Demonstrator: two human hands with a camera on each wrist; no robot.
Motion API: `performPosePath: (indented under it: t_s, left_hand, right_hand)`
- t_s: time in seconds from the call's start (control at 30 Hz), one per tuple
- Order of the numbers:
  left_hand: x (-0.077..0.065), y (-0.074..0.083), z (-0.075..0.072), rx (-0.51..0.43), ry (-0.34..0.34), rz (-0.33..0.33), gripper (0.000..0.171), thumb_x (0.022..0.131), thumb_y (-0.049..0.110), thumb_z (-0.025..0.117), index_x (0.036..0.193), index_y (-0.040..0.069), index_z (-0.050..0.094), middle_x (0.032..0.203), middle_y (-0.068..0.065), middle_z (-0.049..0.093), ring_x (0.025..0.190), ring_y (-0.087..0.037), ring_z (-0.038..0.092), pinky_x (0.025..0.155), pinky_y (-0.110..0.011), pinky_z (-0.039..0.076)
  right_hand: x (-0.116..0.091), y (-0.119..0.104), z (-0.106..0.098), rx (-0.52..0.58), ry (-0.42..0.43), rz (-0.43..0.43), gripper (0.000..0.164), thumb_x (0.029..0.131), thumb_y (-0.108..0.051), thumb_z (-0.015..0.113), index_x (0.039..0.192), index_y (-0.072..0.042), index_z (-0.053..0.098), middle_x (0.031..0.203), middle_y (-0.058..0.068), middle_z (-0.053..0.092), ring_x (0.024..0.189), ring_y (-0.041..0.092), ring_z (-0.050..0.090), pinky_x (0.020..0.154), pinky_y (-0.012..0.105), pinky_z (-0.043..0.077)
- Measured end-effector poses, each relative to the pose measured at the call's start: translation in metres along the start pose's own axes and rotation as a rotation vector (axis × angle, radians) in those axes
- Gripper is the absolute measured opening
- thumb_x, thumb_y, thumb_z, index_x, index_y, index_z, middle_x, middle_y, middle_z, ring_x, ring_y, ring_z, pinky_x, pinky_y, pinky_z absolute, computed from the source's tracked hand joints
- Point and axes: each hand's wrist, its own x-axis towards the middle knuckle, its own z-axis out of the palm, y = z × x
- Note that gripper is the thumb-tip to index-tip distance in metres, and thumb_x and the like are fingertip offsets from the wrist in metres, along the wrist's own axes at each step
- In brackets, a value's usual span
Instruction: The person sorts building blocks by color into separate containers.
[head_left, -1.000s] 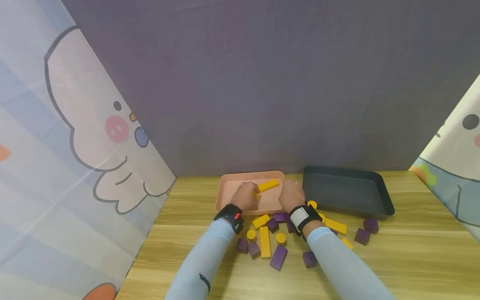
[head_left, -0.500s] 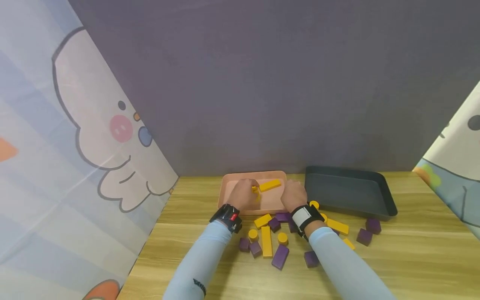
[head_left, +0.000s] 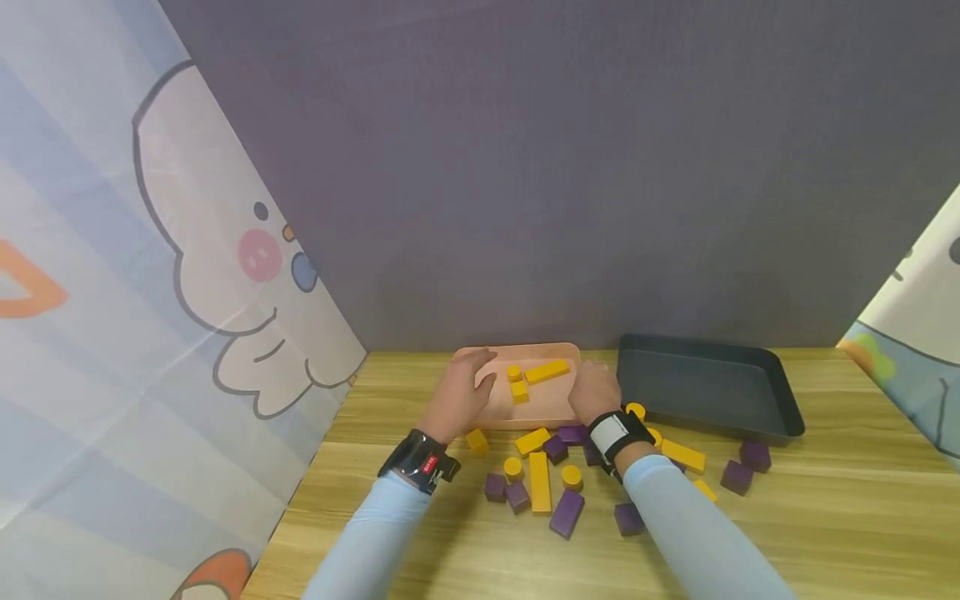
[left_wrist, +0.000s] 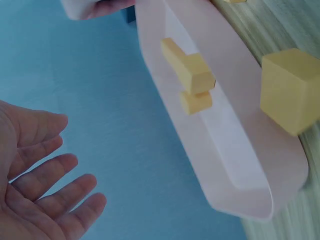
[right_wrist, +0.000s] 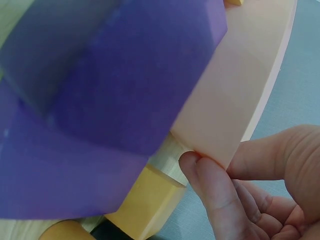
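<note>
In the head view a pink tray [head_left: 551, 408] stands against the back. Inside it lie a long yellow block [head_left: 547, 371], a yellow cylinder [head_left: 513, 372] and a yellow cube [head_left: 520, 392]. My left hand [head_left: 457, 398] hovers at the tray's left end, thumb and fingers spread around nothing; the left wrist view also has this hand [left_wrist: 47, 185] bare. With thumb and fingers my right hand [head_left: 596, 390] pinches the tray's right-end wall, as the right wrist view gives close up. Another yellow cube [head_left: 477, 441] sits on the table just in front of the tray, near my left wrist.
A dark grey tray [head_left: 705, 392] stands to the right. Several purple and yellow blocks lie in front of the trays, among them a purple oblong block [head_left: 567, 513] and an upright-lying yellow bar [head_left: 540, 483]. A grey cloth wall [head_left: 525, 183] closes off the back.
My left hand has let go of the yellow pieces in the tray and drawn back left, its fingers opening. The cube and cylinder are now uncovered. My right hand keeps its hold on the tray.
</note>
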Motion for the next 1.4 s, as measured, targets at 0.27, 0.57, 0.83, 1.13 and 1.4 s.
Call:
performPosePath:
  t_s: [0.27, 0.57, 0.83, 1.13, 1.4]
  left_hand:
    - [-0.046, -0.005, -0.012, 0.010, 0.022, -0.032, 0.047, 0.102, 0.013, 0.065, 0.148, 0.004, 0.057, 0.158, -0.019, 0.051, 0.149, -0.040, 0.046, 0.119, -0.055, 0.042]
    - [-0.090, -0.022, 0.009, 0.102, -0.049, -0.097, 0.047, 0.100, 0.015, 0.069, 0.146, 0.006, 0.059, 0.157, -0.021, 0.051, 0.146, -0.044, 0.048, 0.116, -0.058, 0.044]
    - [-0.113, -0.032, 0.025, 0.110, -0.176, -0.136, 0.050, 0.103, 0.016, 0.063, 0.152, 0.009, 0.052, 0.164, -0.026, 0.037, 0.151, -0.049, 0.037, 0.116, -0.062, 0.040]
    - [-0.118, -0.035, 0.033, 0.143, -0.238, -0.105, 0.058, 0.104, 0.018, 0.063, 0.158, 0.012, 0.045, 0.167, -0.026, 0.031, 0.150, -0.056, 0.034, 0.115, -0.066, 0.040]
    - [-0.121, -0.035, 0.036, 0.189, -0.270, -0.094, 0.056, 0.104, 0.016, 0.061, 0.158, 0.015, 0.045, 0.169, -0.028, 0.026, 0.149, -0.058, 0.034, 0.117, -0.063, 0.039]
  right_hand:
    - [0.001, 0.000, 0.002, 0.008, 0.004, 0.004, 0.034, 0.087, -0.007, 0.074, 0.115, 0.011, 0.071, 0.101, 0.025, 0.075, 0.083, 0.032, 0.071, 0.084, 0.050, 0.064]
    - [0.001, -0.002, 0.000, 0.009, 0.018, 0.021, 0.036, 0.087, -0.007, 0.074, 0.118, 0.011, 0.068, 0.102, 0.025, 0.074, 0.085, 0.033, 0.071, 0.085, 0.050, 0.063]
    - [0.000, -0.003, 0.001, 0.002, 0.012, 0.025, 0.036, 0.087, -0.007, 0.076, 0.118, 0.011, 0.069, 0.101, 0.024, 0.075, 0.083, 0.032, 0.071, 0.085, 0.049, 0.064]
    - [-0.002, -0.003, -0.001, -0.011, 0.013, 0.023, 0.037, 0.087, -0.008, 0.076, 0.118, 0.011, 0.068, 0.101, 0.024, 0.075, 0.084, 0.032, 0.072, 0.085, 0.049, 0.064]
    - [-0.002, -0.005, -0.002, -0.023, 0.006, 0.023, 0.036, 0.087, -0.008, 0.076, 0.117, 0.011, 0.070, 0.101, 0.024, 0.075, 0.084, 0.032, 0.073, 0.084, 0.048, 0.064]
